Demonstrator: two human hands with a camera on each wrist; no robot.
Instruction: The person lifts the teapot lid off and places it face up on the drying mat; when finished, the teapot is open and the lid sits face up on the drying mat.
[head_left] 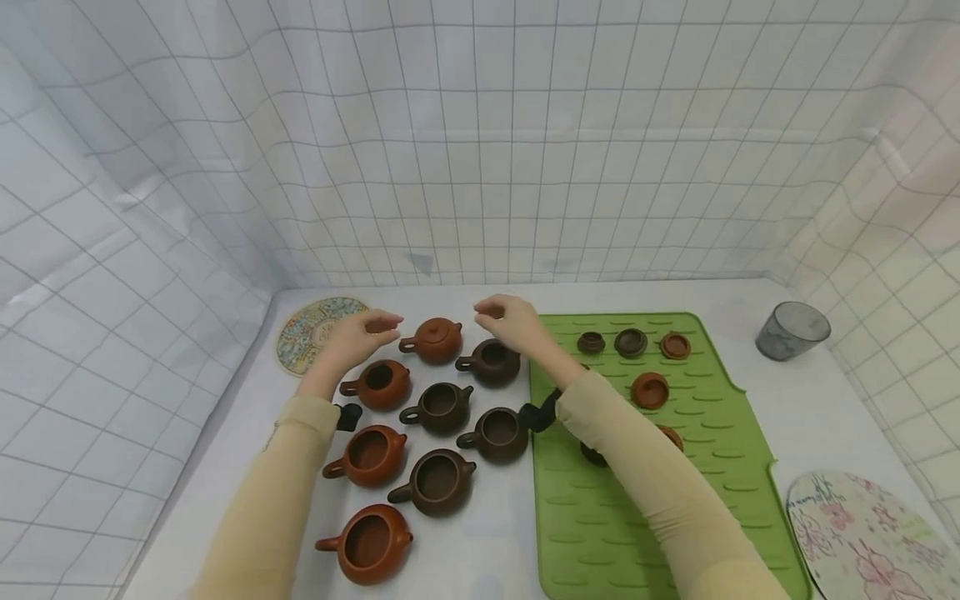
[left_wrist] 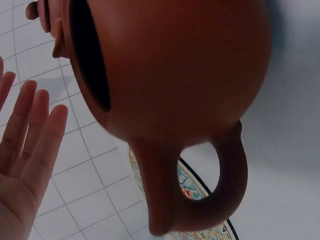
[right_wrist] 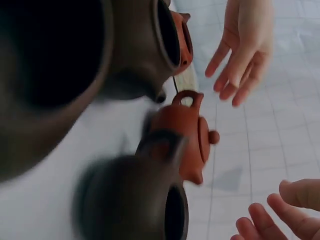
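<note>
A reddish-brown teapot (head_left: pixel 437 340) with its lid on stands in the back row, between my two hands and touched by neither. My left hand (head_left: pixel 354 337) hovers to its left, near a lidless reddish teapot (head_left: pixel 377 385); in the left wrist view its fingers (left_wrist: pixel 47 135) are straight and hold nothing. To the right, my right hand (head_left: pixel 512 321) hangs above a dark brown lidless teapot (head_left: pixel 495 362), its fingers (right_wrist: pixel 262 220) loosely bent around nothing. Several other lidless teapots, such as a dark one (head_left: pixel 442 408) and a reddish one (head_left: pixel 369 456), stand in front.
A green mat (head_left: pixel 585 542) on the right carries several small teapot lids (head_left: pixel 649 390), some hidden by my right forearm. Beyond it stands a grey translucent cup (head_left: pixel 792 329). A patterned round mat (head_left: pixel 303 337) lies back left, and a floral one (head_left: pixel 870 533) front right.
</note>
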